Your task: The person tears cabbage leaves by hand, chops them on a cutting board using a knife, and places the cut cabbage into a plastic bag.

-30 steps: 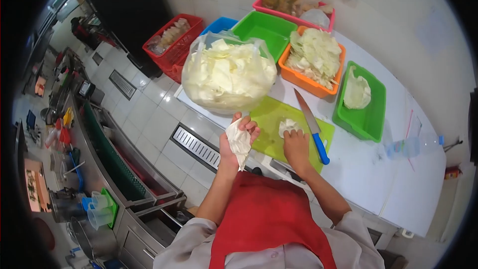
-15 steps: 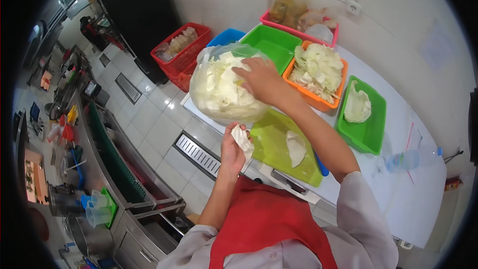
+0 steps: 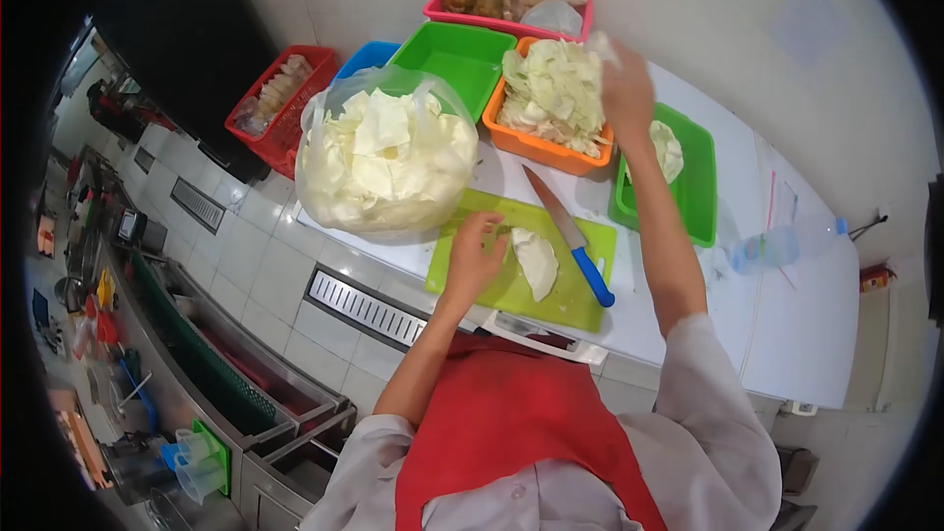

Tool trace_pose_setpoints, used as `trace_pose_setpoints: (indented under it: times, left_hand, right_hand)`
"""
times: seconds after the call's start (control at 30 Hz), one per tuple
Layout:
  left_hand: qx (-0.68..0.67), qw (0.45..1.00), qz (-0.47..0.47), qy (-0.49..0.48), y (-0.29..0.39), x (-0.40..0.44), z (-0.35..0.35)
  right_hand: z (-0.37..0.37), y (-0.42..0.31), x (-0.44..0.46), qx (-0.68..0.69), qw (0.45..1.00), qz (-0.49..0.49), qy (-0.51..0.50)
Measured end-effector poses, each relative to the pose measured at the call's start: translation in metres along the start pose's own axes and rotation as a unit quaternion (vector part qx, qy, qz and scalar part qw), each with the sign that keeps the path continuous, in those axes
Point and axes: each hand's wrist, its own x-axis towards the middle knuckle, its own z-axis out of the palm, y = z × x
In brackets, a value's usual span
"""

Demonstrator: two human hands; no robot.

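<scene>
My left hand (image 3: 476,258) is over the yellow-green cutting board (image 3: 580,310), fingers curved and apart, holding nothing. Beside it on the board lies a pale cabbage piece (image 3: 534,264). A knife (image 3: 575,236) with a blue handle rests slantwise across the board's right side. Raised at the right of the orange tray (image 3: 551,152), my right hand (image 3: 626,93) is blurred by motion, with a whitish cabbage leaf (image 3: 602,47) at its fingers. Cut cabbage (image 3: 556,93) heaps in that tray. A clear plastic bag (image 3: 329,192) full of cabbage pieces stands open to the left.
A green tray (image 3: 700,187) at the right holds a cabbage leaf. Behind are another green tray (image 3: 457,59), a blue tray (image 3: 369,57) and a pink tray (image 3: 511,25) with bagged food. A plastic bottle (image 3: 777,248) lies on the right; a red crate (image 3: 280,103) stands left.
My right hand has left the bag and swung right, past the orange tray. My left hand has let go of the cabbage piece and moved over the board. The view has shifted.
</scene>
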Motion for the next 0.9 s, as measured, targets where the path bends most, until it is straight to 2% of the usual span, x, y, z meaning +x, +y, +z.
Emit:
trace_pose_setpoints:
  times: [0.03, 0.07, 0.13, 0.17, 0.2, 0.23, 0.27, 0.33, 0.37, 0.4, 0.43, 0.5, 0.57, 0.63, 0.7, 0.87, 0.9]
  left_hand:
    - [0.086, 0.994, 0.072, -0.007, -0.005, -0.001, 0.011]
    - [0.086, 0.994, 0.072, -0.009, -0.004, 0.001, 0.017]
    - [0.181, 0.968, 0.175, -0.017, -0.005, 0.006, 0.025]
    - [0.179, 0.968, 0.175, -0.018, -0.015, 0.008, 0.029]
    - [0.1, 0.99, 0.097, -0.035, -0.031, 0.01, 0.033]
    - [0.021, 0.998, 0.017, -0.051, -0.041, 0.011, 0.035]
    - [0.021, 0.998, 0.015, -0.052, -0.037, 0.012, 0.03]
    - [0.021, 0.999, -0.019, -0.029, -0.026, 0.015, 0.015]
    - [0.022, 0.999, -0.021, -0.029, -0.033, 0.019, 0.009]
    - [0.041, 0.998, 0.011, -0.048, -0.042, 0.024, 0.003]
    - [0.06, 0.995, 0.042, -0.065, -0.047, 0.027, 0.0]
    - [0.018, 0.998, 0.006, -0.064, -0.039, 0.033, -0.003]
    - [-0.025, 0.997, -0.031, -0.064, -0.039, 0.036, -0.004]
    - [0.029, 0.997, 0.047, -0.046, -0.046, 0.031, -0.004]
    - [-0.004, 0.997, 0.053, -0.063, -0.048, 0.026, -0.003]
    - [-0.061, 0.991, 0.074, -0.088, -0.043, 0.014, -0.006]
    - [-0.13, 0.981, 0.133, -0.056, -0.027, 0.008, -0.009]
  right_hand:
    - [0.031, 0.041, -0.005, -0.021, 0.991, -0.062, -0.115]
    - [0.046, 0.062, -0.009, -0.042, 0.965, -0.123, -0.227]
    - [0.035, 0.037, -0.019, -0.084, 0.966, -0.13, -0.207]
    - [0.025, 0.022, -0.023, -0.125, 0.964, -0.141, -0.187]
    - [0.011, 0.01, -0.024, -0.127, 0.963, -0.142, -0.189]
    - [-0.004, -0.002, -0.026, -0.095, 0.976, -0.121, -0.155]
    - [-0.018, -0.013, -0.035, -0.061, 0.986, -0.097, -0.119]
    - [-0.052, -0.03, -0.077, 0.013, 0.983, 0.035, -0.179]
    - [-0.068, -0.032, -0.1, -0.022, 0.942, 0.114, -0.315]
    - [-0.085, -0.03, -0.126, -0.057, 0.874, 0.19, -0.443]
    - [-0.088, -0.005, -0.182, -0.119, 0.872, 0.09, -0.466]
    - [-0.117, -0.03, -0.23, -0.184, 0.838, 0.11, -0.501]
    - [-0.12, -0.025, -0.257, -0.154, 0.856, 0.124, -0.478]
    - [-0.124, -0.028, -0.263, -0.126, 0.869, 0.145, -0.456]
    - [-0.135, -0.033, -0.26, -0.083, 0.864, 0.211, -0.45]
    - [-0.142, -0.038, -0.27, -0.022, 0.894, 0.202, -0.4]
    - [-0.138, -0.039, -0.275, -0.02, 0.903, 0.189, -0.386]
